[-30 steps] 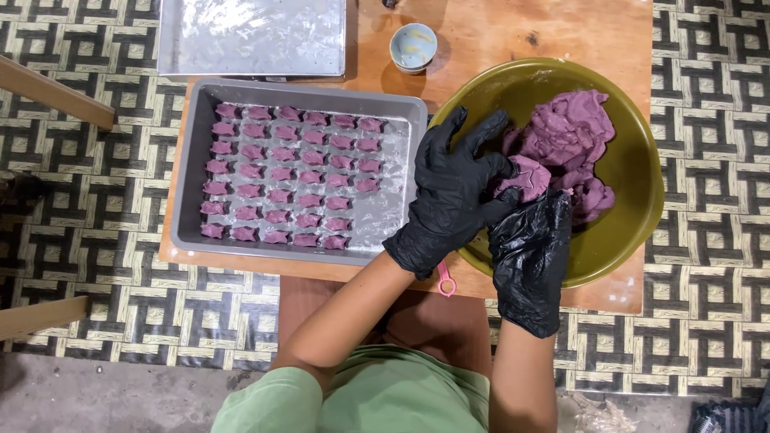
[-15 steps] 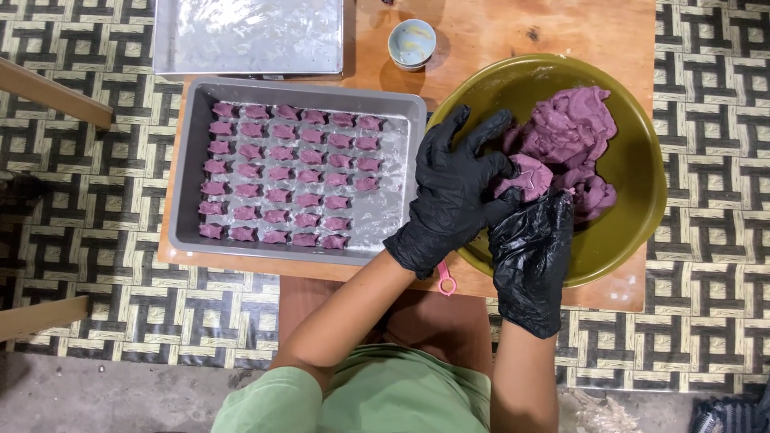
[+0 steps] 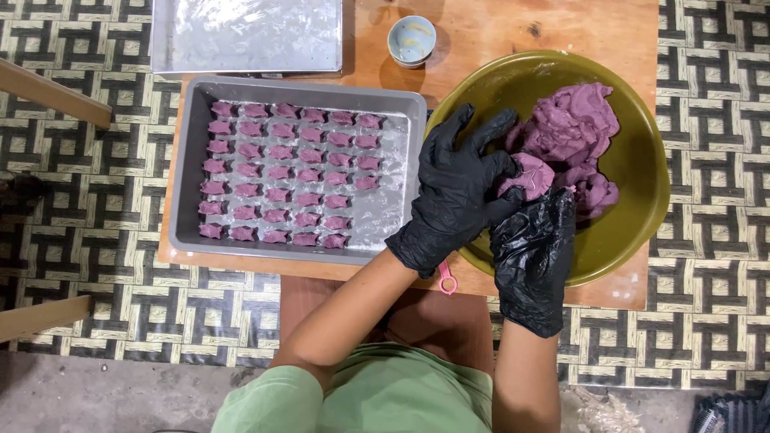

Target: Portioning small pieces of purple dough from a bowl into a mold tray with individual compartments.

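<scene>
Left hand [image 3: 459, 188], black glove: fingers spread, palm pressed down on a purple lump [image 3: 529, 174], thumb side against it; not closed round it. Right hand [image 3: 536, 240], black glove: cupped under and against the same lump from the near side, fingers curled about it; how firmly it grips cannot be told. Lump: at the near-left part of the bowl [image 3: 634, 152], between both hands, touching the dough mass [image 3: 573, 128]. Dough mass: purple, heaped in the bowl's middle and far side. Bowl: olive-green, round, on the right of the table [image 3: 513, 32]. Tray [image 3: 188, 160]: grey, rectangular, just left of the bowl, lined with clear film, holding shaped pieces [image 3: 285, 172] in rows, purple, right part bare. Second tray [image 3: 245, 32]: far side, film-lined. Cup [image 3: 411, 38]: small, pale blue, beyond the bowl's left rim. Pink ring [image 3: 446, 279]: at the table's near edge, under the left wrist.
</scene>
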